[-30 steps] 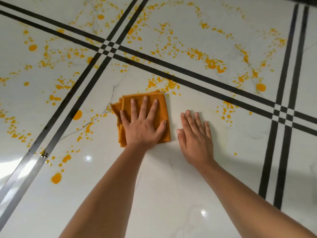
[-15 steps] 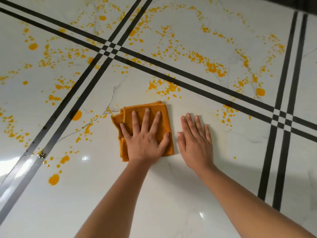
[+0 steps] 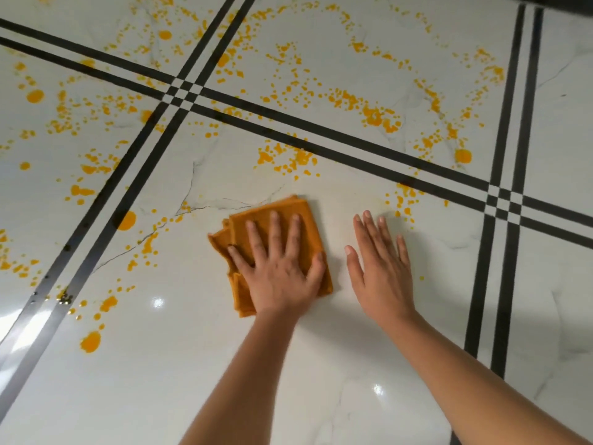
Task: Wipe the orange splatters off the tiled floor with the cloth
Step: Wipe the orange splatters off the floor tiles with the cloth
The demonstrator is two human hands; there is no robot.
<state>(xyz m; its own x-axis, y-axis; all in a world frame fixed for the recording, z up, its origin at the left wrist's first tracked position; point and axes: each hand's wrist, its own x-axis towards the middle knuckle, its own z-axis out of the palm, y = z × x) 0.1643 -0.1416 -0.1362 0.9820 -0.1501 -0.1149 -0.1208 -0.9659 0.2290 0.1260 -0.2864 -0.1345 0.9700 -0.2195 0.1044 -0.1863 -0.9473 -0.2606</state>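
An orange folded cloth (image 3: 308, 226) lies on the white marble-look tiled floor (image 3: 321, 364). My left hand (image 3: 279, 271) presses flat on it, fingers spread, covering most of it. Just to the right of the cloth, my right hand (image 3: 382, 268) rests flat on bare tile and holds nothing. Orange splatters (image 3: 288, 159) sit just beyond the cloth. Another splatter group (image 3: 401, 197) lies past my right fingertips, and a scattered splatter trail (image 3: 147, 245) runs to the cloth's left.
Black double stripes (image 3: 353, 149) cross the floor beyond the cloth, with another stripe pair (image 3: 500, 252) at the right and a stripe pair (image 3: 106, 226) at the left. Many orange drops cover the far tiles (image 3: 378, 117). A big drop (image 3: 90, 342) lies near left.
My left hand has dragged the cloth toward me, away from the splatter cluster beyond it. My right hand stays flat on the tile, now slightly farther from the cloth.
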